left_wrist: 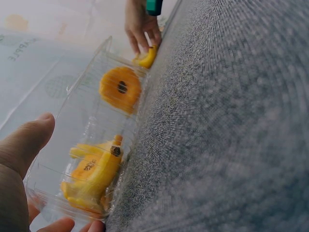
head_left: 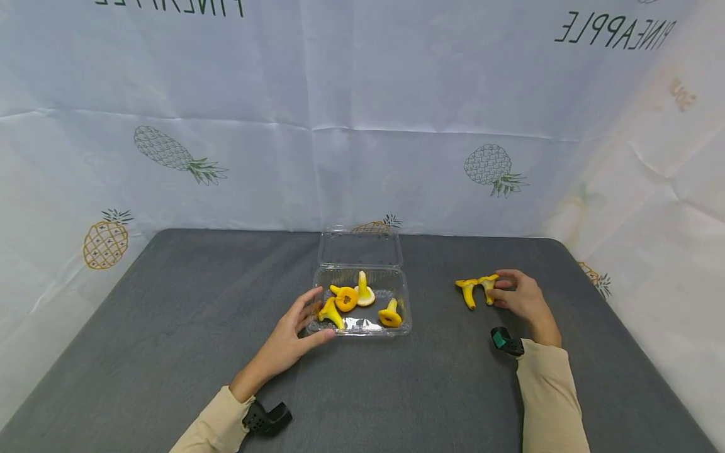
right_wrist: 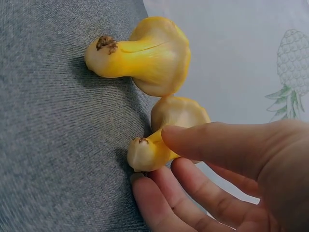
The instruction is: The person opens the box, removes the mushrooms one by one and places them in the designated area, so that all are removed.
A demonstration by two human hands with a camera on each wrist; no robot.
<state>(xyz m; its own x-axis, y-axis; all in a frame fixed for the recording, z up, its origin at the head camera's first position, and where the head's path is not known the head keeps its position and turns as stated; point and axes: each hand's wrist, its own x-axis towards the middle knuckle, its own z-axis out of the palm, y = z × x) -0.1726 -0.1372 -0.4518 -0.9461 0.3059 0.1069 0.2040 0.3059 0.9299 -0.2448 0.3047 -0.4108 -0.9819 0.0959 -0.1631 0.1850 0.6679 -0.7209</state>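
A clear plastic clamshell container (head_left: 396, 327) stands open at the table's middle, with several yellow mushrooms (head_left: 346, 299) inside. My left hand (head_left: 323, 316) grips its front left corner, thumb along the front and fingers on the side; in the left wrist view the left hand (left_wrist: 53, 174) brackets the container wall (left_wrist: 91, 72). To the right, two yellow mushrooms lie on the table. My right hand (head_left: 498, 290) pinches the nearer mushroom (head_left: 488, 286) between thumb and fingers, as the right wrist view shows of the right hand (right_wrist: 154, 159) and mushroom (right_wrist: 178, 113). The other mushroom (right_wrist: 145, 55) lies just beyond, untouched.
The dark grey table (head_left: 170, 327) is backed by a white pineapple-print sheet (head_left: 362, 126) on the far and side walls. The container's lid (head_left: 360, 248) stands open toward the back. A black camera mount (head_left: 266, 418) and a green one (head_left: 506, 341) sit at my wrists.
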